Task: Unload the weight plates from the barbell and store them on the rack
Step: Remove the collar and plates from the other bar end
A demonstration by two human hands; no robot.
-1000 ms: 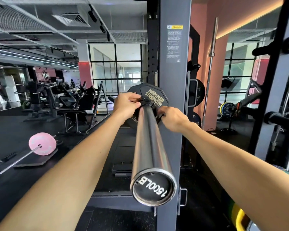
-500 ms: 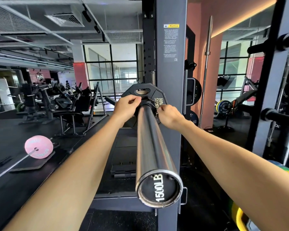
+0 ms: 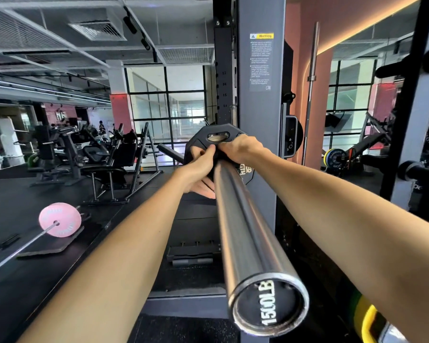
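Black gym floor (image 3: 22, 194); grey rack upright (image 3: 258, 115); pink wall (image 3: 305, 33).

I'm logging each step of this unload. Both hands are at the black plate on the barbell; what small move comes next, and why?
Probably slide the black plate toward the sleeve end. Both the left hand and right hand already grip it, and the bare barbell sleeve ahead looks unobstructed.
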